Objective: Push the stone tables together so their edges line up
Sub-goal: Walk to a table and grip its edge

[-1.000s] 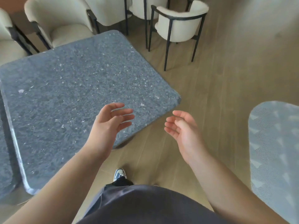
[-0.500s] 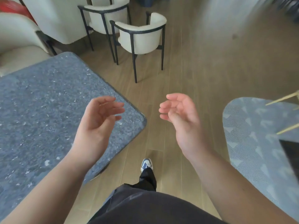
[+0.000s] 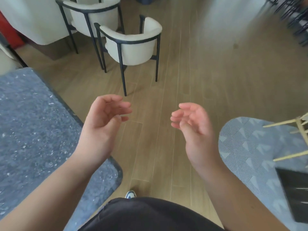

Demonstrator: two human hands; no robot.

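A grey speckled stone table [image 3: 33, 134] fills the left of the head view, its rounded near corner by my left forearm. My left hand [image 3: 103, 124] hovers just past that table's right edge, over the wooden floor, fingers loosely curled and holding nothing. My right hand [image 3: 193, 125] hangs in the air to the right, palm turned inward, fingers apart and empty. Neither hand touches the table. Only one stone table shows.
A cream chair with black legs [image 3: 133, 45] stands on the floor ahead, a second one [image 3: 90, 15] behind it. A grey patterned rug [image 3: 253, 155] lies at the right with thin pale wooden legs [image 3: 298, 129] and a dark object [image 3: 296, 194] on it.
The view has swung right: the stone table slid to the left of the frame and the rug came in further. Both hands rose and came off the table, staying empty.
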